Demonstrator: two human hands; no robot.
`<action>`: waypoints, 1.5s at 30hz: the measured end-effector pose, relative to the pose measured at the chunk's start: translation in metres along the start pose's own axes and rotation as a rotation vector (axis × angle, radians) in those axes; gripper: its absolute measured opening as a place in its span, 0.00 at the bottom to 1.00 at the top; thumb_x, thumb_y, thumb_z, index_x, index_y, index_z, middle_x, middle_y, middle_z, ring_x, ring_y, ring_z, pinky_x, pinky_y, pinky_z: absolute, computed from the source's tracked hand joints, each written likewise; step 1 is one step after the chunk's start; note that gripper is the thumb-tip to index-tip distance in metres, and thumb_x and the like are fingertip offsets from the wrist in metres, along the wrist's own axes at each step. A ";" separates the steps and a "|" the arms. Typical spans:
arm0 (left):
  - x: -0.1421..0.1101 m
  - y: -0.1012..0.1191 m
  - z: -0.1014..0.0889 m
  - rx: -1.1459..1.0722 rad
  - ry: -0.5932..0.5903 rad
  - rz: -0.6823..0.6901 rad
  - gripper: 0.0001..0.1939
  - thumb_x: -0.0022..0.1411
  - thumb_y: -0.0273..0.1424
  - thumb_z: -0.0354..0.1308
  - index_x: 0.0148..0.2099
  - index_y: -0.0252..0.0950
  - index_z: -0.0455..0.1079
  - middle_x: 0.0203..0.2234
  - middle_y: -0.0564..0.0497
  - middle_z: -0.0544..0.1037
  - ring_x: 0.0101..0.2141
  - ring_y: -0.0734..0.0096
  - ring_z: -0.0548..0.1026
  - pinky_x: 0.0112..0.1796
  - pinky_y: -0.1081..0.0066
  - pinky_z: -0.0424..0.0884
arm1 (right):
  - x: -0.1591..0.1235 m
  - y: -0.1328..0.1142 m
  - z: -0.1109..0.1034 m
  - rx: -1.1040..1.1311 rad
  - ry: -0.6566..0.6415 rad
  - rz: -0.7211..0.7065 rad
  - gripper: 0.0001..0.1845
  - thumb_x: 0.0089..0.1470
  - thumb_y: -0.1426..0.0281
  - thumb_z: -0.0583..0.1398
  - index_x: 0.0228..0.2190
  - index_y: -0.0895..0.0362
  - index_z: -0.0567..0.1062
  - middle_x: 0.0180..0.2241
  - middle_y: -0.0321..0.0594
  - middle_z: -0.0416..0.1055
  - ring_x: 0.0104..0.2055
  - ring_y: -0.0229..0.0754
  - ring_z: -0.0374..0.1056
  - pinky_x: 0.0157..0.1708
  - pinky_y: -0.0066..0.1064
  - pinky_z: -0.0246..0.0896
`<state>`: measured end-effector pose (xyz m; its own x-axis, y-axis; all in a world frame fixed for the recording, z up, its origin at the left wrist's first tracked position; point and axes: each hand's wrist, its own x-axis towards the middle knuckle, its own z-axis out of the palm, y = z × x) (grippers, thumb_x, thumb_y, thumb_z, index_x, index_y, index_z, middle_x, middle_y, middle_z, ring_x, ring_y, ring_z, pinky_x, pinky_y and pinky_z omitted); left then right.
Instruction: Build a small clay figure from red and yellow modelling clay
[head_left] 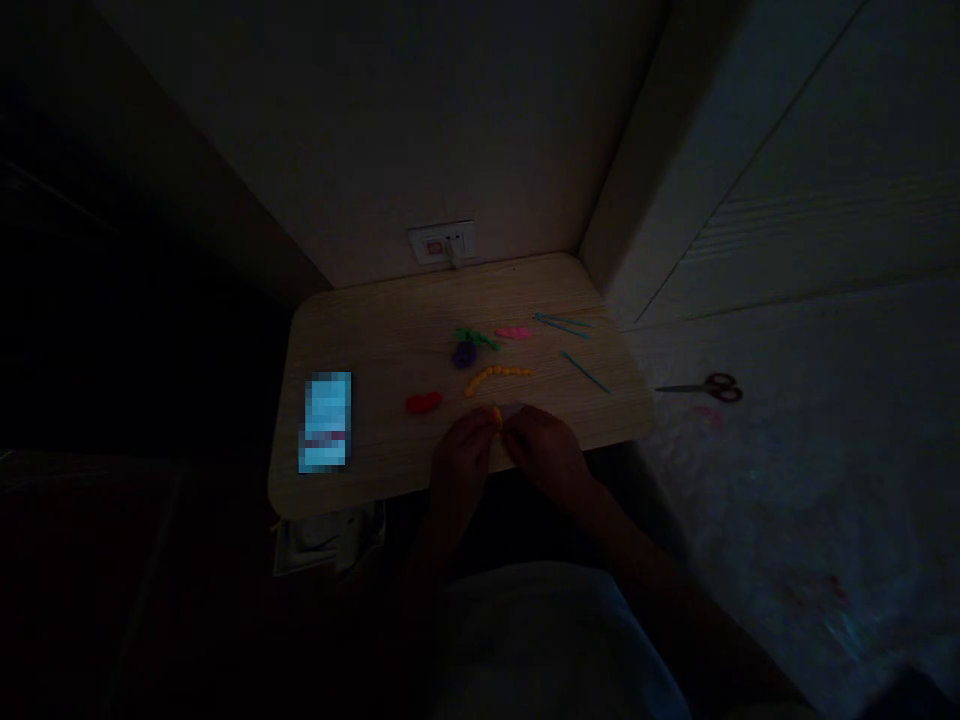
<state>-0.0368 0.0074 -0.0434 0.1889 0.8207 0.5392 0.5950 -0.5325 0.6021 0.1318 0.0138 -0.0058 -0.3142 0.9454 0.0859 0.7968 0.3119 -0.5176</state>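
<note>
Orange and small, a piece of clay sits pinched between the fingertips of both hands at the lower centre of the frame, over the near edge of a pale wooden table. The left hand and the right hand are drawn together, fingers curled inward and meeting on the piece; the dim light hides how each finger lies.

Just above the hands, toward the middle of the frame, an orange beaded rope of clay lies in a shallow curve on the tabletop. Left of the hands a red clay lump rests on the wood, apart from the rope. Further up lie a purple clay shape with a green clay piece touching its top, and just right of these a pink clay piece. Thin teal sticks lie near the table's upper right corner, and another teal stick lies slanted below them.

At the left of the table a lit phone glows blue. On the wall behind the table, upper centre, is a wall socket. Right of the table, on a pale surface, lie red-handled scissors.
</note>
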 end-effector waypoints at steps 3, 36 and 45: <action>0.000 0.000 0.002 -0.005 -0.003 -0.019 0.13 0.71 0.24 0.56 0.51 0.40 0.79 0.50 0.46 0.83 0.52 0.62 0.81 0.54 0.56 0.81 | 0.001 -0.002 -0.001 -0.014 0.004 0.014 0.09 0.65 0.74 0.58 0.33 0.57 0.78 0.35 0.44 0.75 0.36 0.44 0.71 0.37 0.32 0.60; 0.004 0.002 -0.010 0.137 0.046 -0.155 0.04 0.66 0.27 0.63 0.43 0.40 0.74 0.41 0.48 0.80 0.45 0.58 0.77 0.50 0.56 0.75 | 0.010 0.002 -0.011 0.061 0.088 0.148 0.07 0.61 0.73 0.60 0.35 0.57 0.80 0.36 0.46 0.79 0.36 0.46 0.74 0.37 0.33 0.61; 0.004 0.005 -0.009 0.059 0.015 -0.120 0.08 0.69 0.25 0.60 0.48 0.40 0.77 0.42 0.48 0.80 0.43 0.65 0.80 0.46 0.65 0.80 | 0.000 -0.018 0.005 -0.007 0.029 0.108 0.08 0.64 0.75 0.58 0.34 0.57 0.77 0.36 0.45 0.78 0.36 0.45 0.72 0.35 0.32 0.59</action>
<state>-0.0404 0.0057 -0.0329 0.1019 0.8745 0.4741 0.6574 -0.4169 0.6277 0.1145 0.0079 -0.0006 -0.2112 0.9759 0.0550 0.8290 0.2087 -0.5189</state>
